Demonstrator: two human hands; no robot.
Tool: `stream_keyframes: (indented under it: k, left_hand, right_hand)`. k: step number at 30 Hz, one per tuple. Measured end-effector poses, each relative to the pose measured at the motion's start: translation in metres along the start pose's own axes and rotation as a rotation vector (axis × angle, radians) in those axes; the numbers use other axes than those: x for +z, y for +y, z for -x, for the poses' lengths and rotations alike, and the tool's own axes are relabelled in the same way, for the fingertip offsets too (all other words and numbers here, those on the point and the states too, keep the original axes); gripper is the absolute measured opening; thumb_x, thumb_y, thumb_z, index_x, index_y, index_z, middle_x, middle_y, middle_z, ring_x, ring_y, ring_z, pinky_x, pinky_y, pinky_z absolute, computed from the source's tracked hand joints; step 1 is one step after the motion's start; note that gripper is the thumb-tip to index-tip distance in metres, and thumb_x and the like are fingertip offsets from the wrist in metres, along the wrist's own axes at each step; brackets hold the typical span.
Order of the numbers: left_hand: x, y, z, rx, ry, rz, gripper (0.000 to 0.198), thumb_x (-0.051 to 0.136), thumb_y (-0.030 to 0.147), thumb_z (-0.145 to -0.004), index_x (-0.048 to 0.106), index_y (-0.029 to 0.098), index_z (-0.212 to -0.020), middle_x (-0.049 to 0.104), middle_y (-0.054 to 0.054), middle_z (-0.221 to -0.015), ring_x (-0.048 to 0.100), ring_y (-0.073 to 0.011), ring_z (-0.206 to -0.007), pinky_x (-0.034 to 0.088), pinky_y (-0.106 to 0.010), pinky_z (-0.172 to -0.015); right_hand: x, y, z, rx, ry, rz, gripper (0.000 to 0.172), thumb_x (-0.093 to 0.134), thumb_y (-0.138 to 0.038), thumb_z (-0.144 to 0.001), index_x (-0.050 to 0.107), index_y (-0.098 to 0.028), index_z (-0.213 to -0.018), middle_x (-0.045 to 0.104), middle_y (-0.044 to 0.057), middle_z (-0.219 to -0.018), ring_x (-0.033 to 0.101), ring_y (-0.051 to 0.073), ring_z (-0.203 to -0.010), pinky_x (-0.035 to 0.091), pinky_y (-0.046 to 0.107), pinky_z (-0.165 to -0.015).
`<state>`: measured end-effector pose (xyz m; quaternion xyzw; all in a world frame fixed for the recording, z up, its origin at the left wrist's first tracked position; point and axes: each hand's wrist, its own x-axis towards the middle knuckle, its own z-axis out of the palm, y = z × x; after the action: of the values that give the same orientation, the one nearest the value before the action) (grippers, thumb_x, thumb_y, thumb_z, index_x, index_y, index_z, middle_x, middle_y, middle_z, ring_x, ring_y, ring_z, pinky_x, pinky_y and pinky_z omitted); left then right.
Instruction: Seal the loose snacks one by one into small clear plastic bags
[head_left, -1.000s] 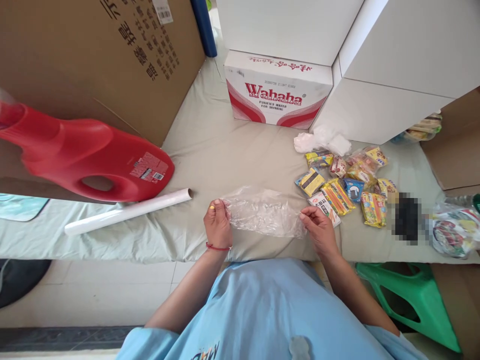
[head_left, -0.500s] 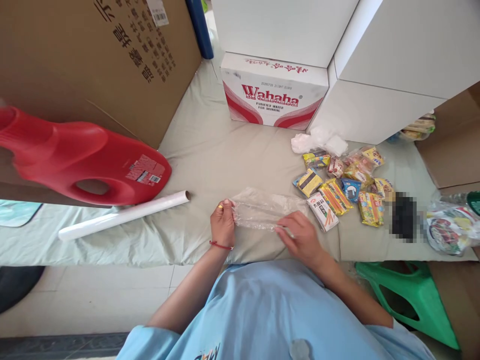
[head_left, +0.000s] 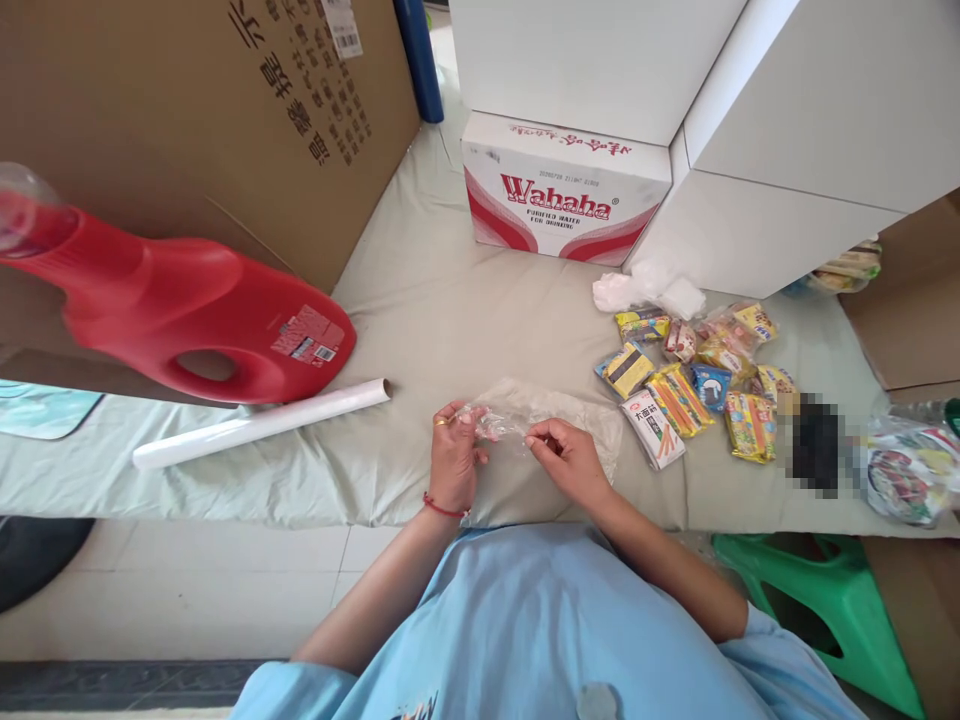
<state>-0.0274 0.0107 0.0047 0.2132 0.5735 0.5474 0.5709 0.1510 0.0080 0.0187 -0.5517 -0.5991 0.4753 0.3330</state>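
Observation:
A clear plastic bag (head_left: 559,410) lies crumpled on the cloth-covered surface in front of me. My left hand (head_left: 454,460), with a ring and a red string bracelet, has its fingers closed on the bag's left end. Thumb and forefinger of my right hand (head_left: 568,460) pinch the bag near its middle. Just right of the bag lies a small white box (head_left: 652,430) with Chinese print. Several small snack packets, among them a yellow and orange one (head_left: 679,400) and a blue one (head_left: 710,386), are grouped beyond it.
A red jug (head_left: 202,310) and a white roll (head_left: 262,425) lie at the left by a big cardboard box (head_left: 172,130). Behind stands a Wahaha box (head_left: 566,190) beside white cabinets (head_left: 795,230). A green stool (head_left: 825,600) is below the right edge.
My right hand has moved left along the bag, closer to my left hand. The bag is less stretched and more bunched between them. The view has shifted slightly.

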Motion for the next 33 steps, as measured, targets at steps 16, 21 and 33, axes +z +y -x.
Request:
stream_keyframes:
  k: [16,21,33]
  left_hand:
    - [0.002,0.001,-0.008,-0.089,0.003,0.141,0.04,0.078,0.051,-0.075,0.05,0.024,-0.085,0.064,0.002,-0.085,0.067,-0.0169,-0.083,0.058,-0.033,-0.074]
    - [-0.005,0.009,-0.027,-0.064,0.103,0.104,0.042,0.08,0.048,-0.073,0.049,0.023,-0.084,0.054,0.007,-0.069,0.054,-0.0079,-0.055,0.041,-0.018,-0.046]
    - [-0.02,0.04,-0.068,-0.18,0.018,-0.176,0.026,0.075,0.031,-0.075,0.055,0.019,-0.084,0.051,0.008,-0.059,0.044,-0.0062,-0.041,0.026,-0.016,-0.037]
  right_hand:
    - [-0.018,-0.022,-0.009,0.252,0.171,-0.611,0.032,0.083,-0.048,-0.072,0.067,-0.023,-0.081,0.058,-0.002,-0.078,0.051,0.012,-0.07,0.048,0.025,-0.067]
    - [-0.034,-0.006,-0.009,0.367,0.223,-0.718,0.041,0.085,-0.054,-0.068,0.061,-0.024,-0.084,0.062,0.0,-0.09,0.06,0.014,-0.078,0.056,0.027,-0.066]
    - [-0.068,0.036,-0.006,0.425,0.358,-0.518,0.041,0.081,-0.052,-0.069,0.055,-0.022,-0.082,0.056,-0.008,-0.061,0.045,0.008,-0.045,0.03,0.018,-0.037]
